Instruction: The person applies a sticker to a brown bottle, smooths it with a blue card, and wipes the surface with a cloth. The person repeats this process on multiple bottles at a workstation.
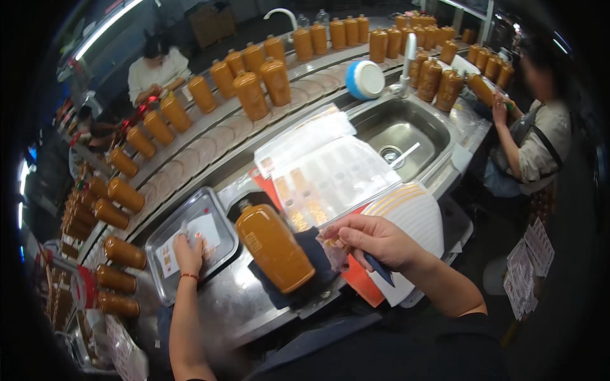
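My left hand (187, 255) reaches into a grey metal tray (230, 244), its fingertips closed at a white decal sheet (206, 230); what they pinch is too small to make out. In my right hand (379, 241) are a crumpled, translucent pinkish film (335, 249), hanging from the fingertips, and a dark blue pointed tool (380, 270) held against the palm. Between my hands a glossy amber-brown bottle (274, 246) lies on its side on a dark cloth (324, 257), its neck toward the tray. Neither hand touches the bottle.
Beyond the bottle lie plastic-covered decal sheets (343, 171) and white foam sheets (413, 219). A steel sink (406, 130) with a blue-and-white container (365, 80) is at its far side. Brown bottles (251, 95) line a conveyor of round plates (219, 136). Co-workers (530, 136) sit around it.
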A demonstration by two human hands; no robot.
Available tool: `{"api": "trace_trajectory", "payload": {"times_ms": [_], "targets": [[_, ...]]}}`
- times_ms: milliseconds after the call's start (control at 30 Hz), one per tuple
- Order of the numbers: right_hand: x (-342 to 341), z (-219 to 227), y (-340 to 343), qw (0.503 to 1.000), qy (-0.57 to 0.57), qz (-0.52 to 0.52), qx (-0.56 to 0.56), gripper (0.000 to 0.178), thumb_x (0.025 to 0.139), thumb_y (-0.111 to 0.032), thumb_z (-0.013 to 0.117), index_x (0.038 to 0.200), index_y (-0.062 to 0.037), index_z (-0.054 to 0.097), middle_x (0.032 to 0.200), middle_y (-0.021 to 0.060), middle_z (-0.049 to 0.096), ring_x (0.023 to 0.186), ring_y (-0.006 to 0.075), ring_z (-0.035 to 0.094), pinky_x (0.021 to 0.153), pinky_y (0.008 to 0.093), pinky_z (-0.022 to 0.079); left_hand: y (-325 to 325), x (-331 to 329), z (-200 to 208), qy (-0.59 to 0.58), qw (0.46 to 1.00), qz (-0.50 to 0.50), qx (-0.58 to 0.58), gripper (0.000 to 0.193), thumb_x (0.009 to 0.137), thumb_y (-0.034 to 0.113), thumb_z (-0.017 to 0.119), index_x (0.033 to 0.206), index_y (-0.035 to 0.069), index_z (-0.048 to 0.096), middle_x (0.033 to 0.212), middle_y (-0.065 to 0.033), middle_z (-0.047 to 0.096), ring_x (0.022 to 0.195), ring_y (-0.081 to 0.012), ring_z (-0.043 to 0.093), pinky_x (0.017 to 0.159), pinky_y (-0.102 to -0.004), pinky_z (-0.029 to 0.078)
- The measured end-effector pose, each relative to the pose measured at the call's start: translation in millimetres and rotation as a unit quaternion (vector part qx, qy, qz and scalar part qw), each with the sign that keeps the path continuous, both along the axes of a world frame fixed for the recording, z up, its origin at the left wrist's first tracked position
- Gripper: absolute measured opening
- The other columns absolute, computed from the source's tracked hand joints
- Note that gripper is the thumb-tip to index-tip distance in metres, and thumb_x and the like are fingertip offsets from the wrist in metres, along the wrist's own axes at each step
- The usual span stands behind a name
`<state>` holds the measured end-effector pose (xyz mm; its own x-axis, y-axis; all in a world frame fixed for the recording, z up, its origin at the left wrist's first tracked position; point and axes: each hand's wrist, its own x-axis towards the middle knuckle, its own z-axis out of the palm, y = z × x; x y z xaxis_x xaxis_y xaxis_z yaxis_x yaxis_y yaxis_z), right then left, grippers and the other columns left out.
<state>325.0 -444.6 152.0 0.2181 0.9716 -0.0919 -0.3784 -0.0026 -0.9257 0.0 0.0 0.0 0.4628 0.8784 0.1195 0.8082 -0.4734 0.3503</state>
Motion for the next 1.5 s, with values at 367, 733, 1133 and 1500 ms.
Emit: {"api": "trace_trajectory", "payload": {"times_ms": [367, 733, 1133, 1500], "targets": [[7.5, -1.6, -20.8, 0.973, -0.186, 0.124, 0.053, 0.038, 0.108, -0.022, 0.059, 0.143, -0.0077, 0.060, 0.107, 0.0060, 0.073, 0.099, 0.0139, 0.068, 0.092, 0.0288, 0.052, -193.3, 89.4, 147.2, -0.438, 0.856, -0.251, -0.114, 0.065, 0.101, 0.032, 0.067, 0.149, -0.004, 0.042, 0.123, -0.0132, 0.060, 0.114, -0.0206, 0.057, 0.103, -0.0363, 0.044], [-20.1, 0.6, -18.4, 0.920, -0.365, 0.061, 0.129, 0.045, 0.104, -0.023, 0.061, 0.148, -0.0176, 0.056, 0.111, 0.0158, 0.074, 0.099, 0.0313, 0.073, 0.084, 0.0376, 0.056, -314.6, 116.4, 153.7, -0.345, 0.736, -0.305, -0.496, 0.086, 0.092, -0.012, 0.070, 0.164, 0.009, 0.029, 0.118, -0.0066, 0.064, 0.100, -0.0163, 0.068, 0.084, -0.0299, 0.058], [-15.6, -7.3, -24.0, 0.992, -0.100, 0.074, 0.001, 0.041, 0.100, -0.017, 0.073, 0.135, -0.0026, 0.059, 0.096, -0.0001, 0.068, 0.080, 0.0025, 0.061, 0.071, 0.0199, 0.048, -324.5, 132.1, 141.4, -0.501, 0.746, -0.204, -0.388, 0.052, 0.094, -0.002, 0.072, 0.142, -0.002, 0.051, 0.097, -0.0071, 0.068, 0.087, -0.0130, 0.069, 0.082, -0.0282, 0.059], [-9.7, -12.6, -16.5, 0.999, 0.010, -0.049, 0.006, 0.009, 0.097, -0.005, 0.073, 0.105, -0.0024, 0.070, 0.093, 0.0020, 0.071, 0.079, 0.0059, 0.066, 0.067, 0.0192, 0.051, -329.9, 146.3, 148.1, -0.568, 0.695, -0.238, -0.372, 0.031, 0.097, -0.008, 0.065, 0.127, -0.004, 0.057, 0.101, -0.0108, 0.068, 0.086, -0.0151, 0.068, 0.077, -0.0279, 0.057]]}}
